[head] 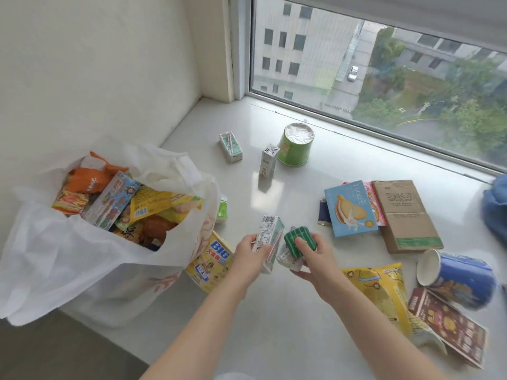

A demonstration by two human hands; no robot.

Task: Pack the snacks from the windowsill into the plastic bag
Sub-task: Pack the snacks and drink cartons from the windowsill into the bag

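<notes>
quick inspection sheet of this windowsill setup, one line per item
surface: white windowsill, snacks scattered across it
job's things: white plastic bag at left, open, partly filled with snack packs; green cup and two small cartons near the window; blue biscuit box, brown box, yellow bag, blue cup tipped over at right
clutter: blue cloth at right edge
grips: left hand holds a small carton; right hand holds a green packet
cables: nothing seen
surroundings: window, buildings and trees outside
</notes>
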